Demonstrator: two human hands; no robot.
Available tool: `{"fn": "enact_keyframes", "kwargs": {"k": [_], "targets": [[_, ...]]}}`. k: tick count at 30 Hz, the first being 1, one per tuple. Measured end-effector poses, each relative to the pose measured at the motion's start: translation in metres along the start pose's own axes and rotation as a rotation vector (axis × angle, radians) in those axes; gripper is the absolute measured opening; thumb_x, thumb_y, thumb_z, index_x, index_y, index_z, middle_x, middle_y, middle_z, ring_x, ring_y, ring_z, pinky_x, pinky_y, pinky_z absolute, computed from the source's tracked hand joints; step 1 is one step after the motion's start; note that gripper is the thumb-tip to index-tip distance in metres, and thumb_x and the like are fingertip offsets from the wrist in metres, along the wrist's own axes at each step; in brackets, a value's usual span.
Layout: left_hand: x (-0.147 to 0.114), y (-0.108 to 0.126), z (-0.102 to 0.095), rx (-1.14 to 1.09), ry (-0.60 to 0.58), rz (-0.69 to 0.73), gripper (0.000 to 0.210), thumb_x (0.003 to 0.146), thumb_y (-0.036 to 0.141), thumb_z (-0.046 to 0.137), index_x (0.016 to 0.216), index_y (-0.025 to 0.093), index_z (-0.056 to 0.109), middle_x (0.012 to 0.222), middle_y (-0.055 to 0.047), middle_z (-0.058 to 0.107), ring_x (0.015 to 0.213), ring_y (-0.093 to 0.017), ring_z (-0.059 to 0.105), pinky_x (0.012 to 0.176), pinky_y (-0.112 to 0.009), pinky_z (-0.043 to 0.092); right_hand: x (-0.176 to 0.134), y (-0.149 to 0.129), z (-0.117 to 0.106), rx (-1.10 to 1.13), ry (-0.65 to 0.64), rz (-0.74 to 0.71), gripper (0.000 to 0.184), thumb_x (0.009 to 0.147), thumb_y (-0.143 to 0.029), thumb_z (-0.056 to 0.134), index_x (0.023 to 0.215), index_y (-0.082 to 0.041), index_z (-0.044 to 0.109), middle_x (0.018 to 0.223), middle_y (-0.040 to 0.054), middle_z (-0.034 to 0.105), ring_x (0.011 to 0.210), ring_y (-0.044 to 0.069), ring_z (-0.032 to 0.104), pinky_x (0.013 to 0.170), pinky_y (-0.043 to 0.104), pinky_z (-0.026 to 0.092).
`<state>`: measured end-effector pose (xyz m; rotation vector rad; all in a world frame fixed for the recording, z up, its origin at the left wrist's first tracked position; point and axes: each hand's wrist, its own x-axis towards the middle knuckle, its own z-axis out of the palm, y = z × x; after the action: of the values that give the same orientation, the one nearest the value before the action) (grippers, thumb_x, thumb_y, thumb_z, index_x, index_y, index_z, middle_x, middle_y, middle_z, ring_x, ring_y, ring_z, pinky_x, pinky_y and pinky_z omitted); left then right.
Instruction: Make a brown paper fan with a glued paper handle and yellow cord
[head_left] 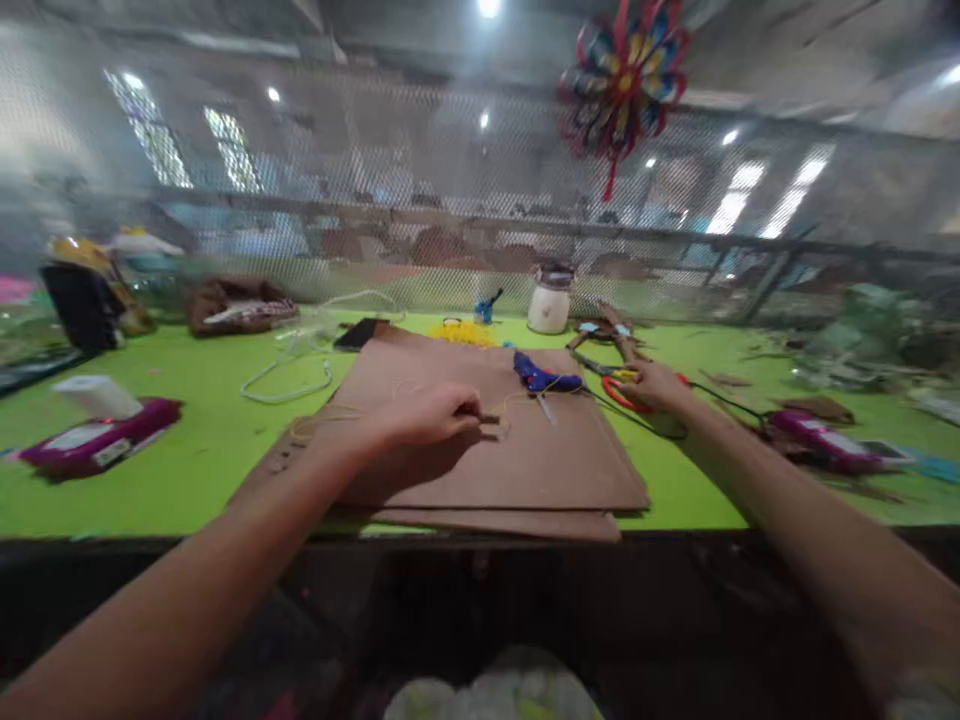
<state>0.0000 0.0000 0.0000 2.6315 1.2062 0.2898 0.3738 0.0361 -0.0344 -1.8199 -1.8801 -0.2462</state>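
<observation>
Over the cardboard sheet (450, 480), my left hand (442, 410) is closed, and a short thin brown piece (490, 419) sticks out from its fingertips. Thin yellow thread lies close to that piece. My right hand (654, 386) is closed around the red-orange handles of a pair of scissors (628, 392) at the right of the cardboard. Between the two hands, a blue glue gun (546, 376) rests on the sheet with its cord running right. The fingers of my right hand are partly hidden.
Behind the cardboard are yellow fluffy material (463, 332), a small blue object (484, 308) and a white jar (550, 304). Purple power strips (105, 435) lie at left and right. A white cable (285, 392) curls on the green table (187, 500). Mesh rises behind.
</observation>
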Motion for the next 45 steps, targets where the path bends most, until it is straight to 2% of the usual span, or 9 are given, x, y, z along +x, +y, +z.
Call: {"fn": "enact_keyframes", "kwargs": {"k": [6, 8, 11, 16, 23, 31, 36, 42, 45], "targets": [[0.004, -0.011, 0.016, -0.041, 0.105, 0.024, 0.028, 0.083, 0.036, 0.046, 0.091, 0.018, 0.065, 0.083, -0.004, 0.066, 0.072, -0.016, 0.056, 0.064, -0.025, 0.038, -0.044, -0.039, -0.036, 0.096, 0.009, -0.105, 0.026, 0.083, -0.035, 0.051, 0.092, -0.015, 0.065, 0.086, 0.0098, 0.067, 0.072, 0.018, 0.06, 0.065, 0.029, 0.044], [0.005, -0.014, 0.02, -0.057, 0.113, 0.024, 0.028, 0.083, 0.036, 0.046, 0.091, 0.018, 0.065, 0.083, -0.003, 0.066, 0.072, -0.016, 0.056, 0.065, -0.026, 0.038, -0.086, -0.073, -0.049, 0.182, 0.024, -0.314, 0.023, 0.086, -0.034, 0.05, 0.081, -0.017, 0.064, 0.077, 0.0063, 0.066, 0.066, 0.016, 0.058, 0.063, 0.027, 0.042], [0.006, -0.018, 0.024, -0.084, 0.12, 0.03, 0.028, 0.082, 0.037, 0.047, 0.092, 0.018, 0.065, 0.084, -0.003, 0.067, 0.073, -0.016, 0.056, 0.066, -0.026, 0.038, -0.156, -0.119, -0.055, 0.237, -0.13, -0.621, 0.023, 0.089, -0.026, 0.048, 0.072, -0.018, 0.061, 0.059, 0.0009, 0.059, 0.054, 0.013, 0.052, 0.054, 0.026, 0.036], [0.007, -0.022, 0.025, -0.079, 0.111, 0.032, 0.028, 0.081, 0.038, 0.048, 0.093, 0.019, 0.065, 0.086, -0.004, 0.067, 0.075, -0.017, 0.057, 0.067, -0.027, 0.038, -0.215, -0.139, -0.039, 0.193, -0.069, -0.684, 0.02, 0.087, -0.021, 0.053, 0.101, -0.01, 0.061, 0.073, 0.0068, 0.06, 0.07, 0.017, 0.052, 0.066, 0.03, 0.042], [0.007, -0.02, 0.022, -0.043, 0.091, 0.022, 0.028, 0.082, 0.04, 0.046, 0.091, 0.02, 0.065, 0.085, -0.003, 0.067, 0.074, -0.017, 0.056, 0.065, -0.028, 0.038, -0.199, -0.129, -0.032, 0.032, -0.038, -0.644, 0.026, 0.084, -0.01, 0.052, 0.108, -0.012, 0.061, 0.083, 0.0101, 0.057, 0.076, 0.021, 0.044, 0.07, 0.035, 0.042], [0.006, -0.01, 0.013, -0.007, 0.013, 0.065, 0.028, 0.082, 0.038, 0.047, 0.09, 0.018, 0.065, 0.086, -0.004, 0.066, 0.075, -0.017, 0.056, 0.067, -0.027, 0.039, -0.148, -0.135, -0.046, -0.005, 0.003, -0.626, 0.028, 0.087, -0.023, 0.051, 0.112, -0.014, 0.059, 0.103, 0.0143, 0.056, 0.096, 0.027, 0.046, 0.083, 0.045, 0.04], [0.011, -0.013, 0.017, -0.003, -0.042, 0.097, 0.026, 0.082, 0.035, 0.049, 0.089, 0.018, 0.067, 0.086, -0.006, 0.066, 0.075, -0.017, 0.056, 0.068, -0.027, 0.04, -0.132, -0.136, -0.047, 0.047, -0.145, -0.637, 0.022, 0.087, -0.027, 0.05, 0.102, -0.016, 0.062, 0.104, 0.0142, 0.057, 0.103, 0.028, 0.046, 0.088, 0.045, 0.04], [0.013, -0.021, 0.028, -0.036, -0.002, 0.124, 0.027, 0.084, 0.035, 0.046, 0.092, 0.017, 0.065, 0.088, -0.005, 0.065, 0.077, -0.016, 0.055, 0.07, -0.026, 0.04, -0.145, -0.137, -0.052, 0.105, -0.434, -0.693, 0.03, 0.084, -0.028, 0.055, 0.113, -0.021, 0.056, 0.112, 0.0106, 0.058, 0.106, 0.025, 0.052, 0.09, 0.042, 0.04], [0.012, -0.021, 0.029, -0.054, 0.003, 0.12, 0.027, 0.084, 0.035, 0.046, 0.089, 0.017, 0.064, 0.087, -0.004, 0.065, 0.076, -0.016, 0.055, 0.07, -0.026, 0.04, -0.149, -0.14, -0.053, 0.014, -0.422, -0.726, 0.019, 0.084, -0.02, 0.054, 0.102, -0.02, 0.061, 0.108, 0.0107, 0.059, 0.104, 0.026, 0.053, 0.092, 0.045, 0.036]]}}
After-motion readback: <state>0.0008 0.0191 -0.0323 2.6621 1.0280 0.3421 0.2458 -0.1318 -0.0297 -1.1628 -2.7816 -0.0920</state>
